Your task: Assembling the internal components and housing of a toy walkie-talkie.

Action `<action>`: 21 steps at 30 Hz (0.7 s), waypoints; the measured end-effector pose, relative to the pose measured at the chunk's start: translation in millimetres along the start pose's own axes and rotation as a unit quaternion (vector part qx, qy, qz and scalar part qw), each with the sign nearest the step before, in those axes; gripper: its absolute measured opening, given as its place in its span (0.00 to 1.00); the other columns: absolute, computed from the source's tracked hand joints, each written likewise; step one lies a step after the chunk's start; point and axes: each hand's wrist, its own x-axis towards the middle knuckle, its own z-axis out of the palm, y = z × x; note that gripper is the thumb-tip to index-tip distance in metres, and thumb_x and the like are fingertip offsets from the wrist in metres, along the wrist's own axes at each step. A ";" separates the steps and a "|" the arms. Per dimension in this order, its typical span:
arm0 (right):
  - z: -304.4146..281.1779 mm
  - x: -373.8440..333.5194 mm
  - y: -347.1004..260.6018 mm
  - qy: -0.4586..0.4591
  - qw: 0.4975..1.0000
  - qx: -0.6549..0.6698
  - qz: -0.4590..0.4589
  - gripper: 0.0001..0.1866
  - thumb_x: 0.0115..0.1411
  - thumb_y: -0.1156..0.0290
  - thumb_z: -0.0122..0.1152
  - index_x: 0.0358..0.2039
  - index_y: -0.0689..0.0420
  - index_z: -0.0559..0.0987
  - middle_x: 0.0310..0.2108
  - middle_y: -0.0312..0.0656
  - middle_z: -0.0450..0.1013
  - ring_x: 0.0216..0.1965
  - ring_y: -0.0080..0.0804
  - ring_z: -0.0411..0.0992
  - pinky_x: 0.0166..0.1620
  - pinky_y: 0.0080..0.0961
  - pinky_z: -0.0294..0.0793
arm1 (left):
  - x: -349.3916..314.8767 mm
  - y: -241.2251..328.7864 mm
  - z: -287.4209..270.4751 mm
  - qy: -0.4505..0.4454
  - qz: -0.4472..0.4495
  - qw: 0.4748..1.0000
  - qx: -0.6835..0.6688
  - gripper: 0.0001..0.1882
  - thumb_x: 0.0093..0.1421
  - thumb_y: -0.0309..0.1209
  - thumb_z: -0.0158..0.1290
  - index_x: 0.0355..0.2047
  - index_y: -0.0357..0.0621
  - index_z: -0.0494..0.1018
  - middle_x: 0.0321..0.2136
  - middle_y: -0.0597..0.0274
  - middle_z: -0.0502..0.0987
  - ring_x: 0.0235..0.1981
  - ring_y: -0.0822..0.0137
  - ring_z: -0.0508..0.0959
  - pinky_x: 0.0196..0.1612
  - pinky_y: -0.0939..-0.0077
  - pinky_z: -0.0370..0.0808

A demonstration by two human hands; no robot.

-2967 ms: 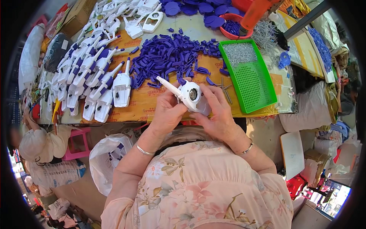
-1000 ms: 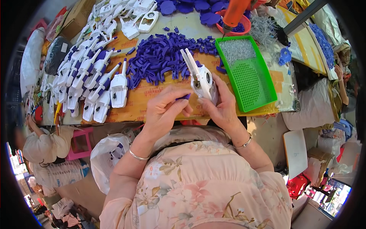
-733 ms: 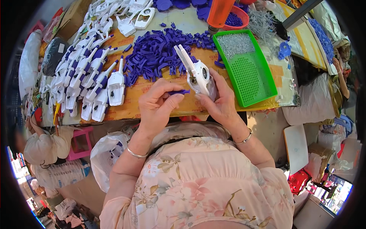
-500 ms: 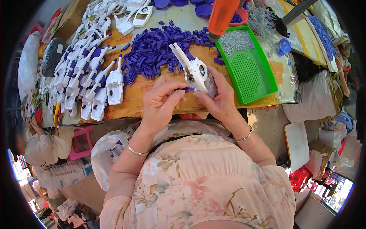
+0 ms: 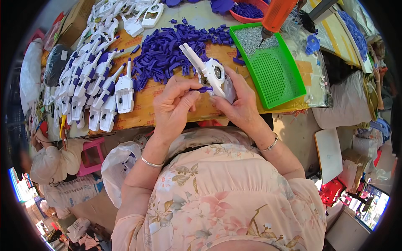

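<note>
My right hand (image 5: 242, 102) is closed around a white plastic housing (image 5: 215, 75) with a round opening and a long straight arm pointing up and left. Between the thumb and fingers of my left hand (image 5: 176, 102) is a small purple plastic piece (image 5: 203, 89), whose end meets the lower left side of the housing. Whether it is seated in the housing cannot be made out. Beyond my hands lies a heap of purple plastic pieces (image 5: 167, 54) on the table.
An orange electric screwdriver (image 5: 277, 16) hangs over a green tray (image 5: 274, 103) of small screws at the right. Rows of white and purple housings (image 5: 124, 95) fill the table's left side. A red basket (image 5: 248, 19) of purple parts stands at the back.
The hanging screwdriver has swung right, from beside the tray to over its screws. My hands have shifted slightly left, still holding the housing and the purple piece together.
</note>
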 end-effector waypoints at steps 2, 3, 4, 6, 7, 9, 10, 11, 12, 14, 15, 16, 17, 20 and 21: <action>-0.5 -0.1 -0.7 -0.002 1.000 -0.004 0.010 0.36 0.44 0.75 0.66 0.54 0.65 0.63 0.45 0.49 0.68 0.45 0.36 0.69 0.48 0.27 0.68 | -0.4 0.1 1.4 0.013 -0.008 1.000 -0.009 0.07 0.58 0.19 0.48 0.37 0.34 0.73 0.32 0.60 0.71 0.24 0.76 0.73 0.26 0.86 0.70; -0.8 0.2 -1.2 -0.003 1.000 -0.004 0.013 0.36 0.44 0.75 0.66 0.54 0.65 0.63 0.45 0.49 0.68 0.45 0.37 0.69 0.48 0.28 0.68 | -1.2 0.0 1.1 0.014 -0.021 1.000 -0.015 0.08 0.58 0.18 0.48 0.38 0.34 0.73 0.32 0.62 0.71 0.25 0.77 0.72 0.26 0.87 0.69; -0.7 0.3 -1.4 -0.004 1.000 -0.002 0.016 0.36 0.44 0.75 0.67 0.55 0.65 0.63 0.45 0.49 0.68 0.45 0.37 0.69 0.48 0.28 0.68 | -1.9 0.0 0.8 0.016 -0.034 0.999 -0.020 0.08 0.58 0.18 0.48 0.38 0.34 0.73 0.31 0.63 0.70 0.25 0.78 0.71 0.25 0.88 0.68; 0.0 0.1 -1.1 -0.002 1.000 -0.006 0.011 0.36 0.44 0.75 0.67 0.55 0.65 0.63 0.45 0.49 0.68 0.45 0.37 0.69 0.48 0.28 0.68 | -1.1 3.4 2.9 0.016 -0.020 1.000 -0.002 0.09 0.58 0.18 0.48 0.39 0.34 0.72 0.31 0.64 0.70 0.25 0.78 0.71 0.26 0.88 0.68; 0.4 0.1 -0.8 0.000 1.000 -0.009 0.005 0.36 0.44 0.74 0.67 0.55 0.65 0.63 0.45 0.49 0.68 0.45 0.37 0.69 0.48 0.28 0.68 | -0.9 4.3 4.3 0.016 -0.005 1.000 0.015 0.10 0.58 0.17 0.48 0.41 0.34 0.71 0.31 0.64 0.71 0.25 0.79 0.71 0.26 0.88 0.68; 0.9 -0.2 -0.5 -0.002 1.000 -0.010 0.009 0.37 0.44 0.74 0.67 0.55 0.65 0.63 0.45 0.49 0.68 0.45 0.38 0.69 0.48 0.29 0.68 | -2.4 3.6 7.7 0.028 -0.013 0.999 0.013 0.10 0.58 0.18 0.49 0.41 0.34 0.70 0.30 0.65 0.71 0.25 0.80 0.71 0.26 0.88 0.68; 1.1 -0.4 -0.8 -0.003 1.000 -0.010 0.013 0.37 0.44 0.74 0.68 0.55 0.65 0.63 0.45 0.50 0.68 0.45 0.38 0.69 0.48 0.29 0.68 | -3.2 3.6 9.3 0.040 -0.020 0.999 0.012 0.11 0.57 0.18 0.50 0.41 0.35 0.69 0.30 0.66 0.71 0.25 0.80 0.70 0.26 0.88 0.68; 1.5 -0.4 -0.6 -0.003 1.000 -0.009 0.013 0.37 0.44 0.74 0.68 0.55 0.65 0.63 0.45 0.50 0.68 0.45 0.38 0.69 0.48 0.29 0.68 | -3.4 1.3 10.6 0.040 -0.020 0.999 0.012 0.11 0.57 0.18 0.50 0.41 0.35 0.69 0.30 0.66 0.71 0.25 0.80 0.70 0.26 0.88 0.68; 2.2 -0.4 0.0 0.000 1.000 -0.014 0.010 0.37 0.44 0.74 0.68 0.55 0.65 0.63 0.45 0.50 0.69 0.45 0.38 0.69 0.48 0.29 0.68 | -3.4 -2.9 11.7 0.057 -0.006 0.998 0.021 0.11 0.56 0.18 0.51 0.41 0.35 0.69 0.28 0.65 0.72 0.24 0.80 0.71 0.24 0.88 0.69; 3.1 -0.8 0.0 0.002 1.000 -0.018 0.007 0.37 0.44 0.74 0.68 0.55 0.65 0.63 0.45 0.50 0.69 0.45 0.39 0.69 0.48 0.29 0.68 | -2.9 -7.3 13.3 0.074 0.008 0.997 0.029 0.12 0.56 0.19 0.53 0.41 0.35 0.69 0.27 0.65 0.73 0.23 0.80 0.72 0.22 0.89 0.70; 3.4 -1.1 -0.2 0.002 1.000 -0.019 0.007 0.37 0.44 0.73 0.68 0.55 0.65 0.63 0.44 0.50 0.69 0.45 0.39 0.69 0.48 0.29 0.68 | -2.6 -8.1 14.0 0.072 0.009 0.997 0.038 0.11 0.56 0.19 0.53 0.40 0.35 0.69 0.27 0.65 0.73 0.23 0.80 0.72 0.22 0.89 0.70; 3.7 -1.3 -0.2 0.003 1.000 -0.020 0.007 0.37 0.44 0.73 0.68 0.55 0.65 0.63 0.44 0.50 0.69 0.44 0.39 0.69 0.47 0.29 0.69 | -2.1 -9.4 14.3 0.070 0.010 0.996 0.046 0.10 0.56 0.19 0.53 0.39 0.35 0.69 0.27 0.65 0.73 0.23 0.81 0.72 0.22 0.89 0.70; 3.8 -1.3 -0.3 0.003 1.000 -0.020 0.008 0.37 0.44 0.73 0.68 0.55 0.65 0.63 0.44 0.50 0.69 0.44 0.39 0.69 0.47 0.29 0.69 | -2.0 -11.8 14.3 0.070 0.009 0.996 0.046 0.10 0.56 0.19 0.53 0.39 0.35 0.69 0.27 0.65 0.73 0.23 0.81 0.72 0.22 0.89 0.70; 3.9 -1.2 -0.5 0.005 1.000 -0.018 0.008 0.37 0.44 0.73 0.68 0.55 0.65 0.63 0.44 0.50 0.69 0.44 0.39 0.69 0.47 0.30 0.69 | -1.8 -15.3 15.1 0.076 0.008 0.995 0.062 0.10 0.56 0.20 0.54 0.38 0.36 0.68 0.26 0.66 0.72 0.23 0.81 0.72 0.22 0.90 0.69; 4.1 -1.2 -0.3 0.006 1.000 -0.021 0.009 0.37 0.44 0.73 0.68 0.55 0.65 0.63 0.44 0.50 0.69 0.44 0.40 0.69 0.47 0.30 0.69 | -1.6 -14.2 16.3 0.080 -0.005 0.995 0.057 0.09 0.55 0.20 0.54 0.37 0.37 0.68 0.26 0.67 0.71 0.23 0.82 0.69 0.24 0.90 0.67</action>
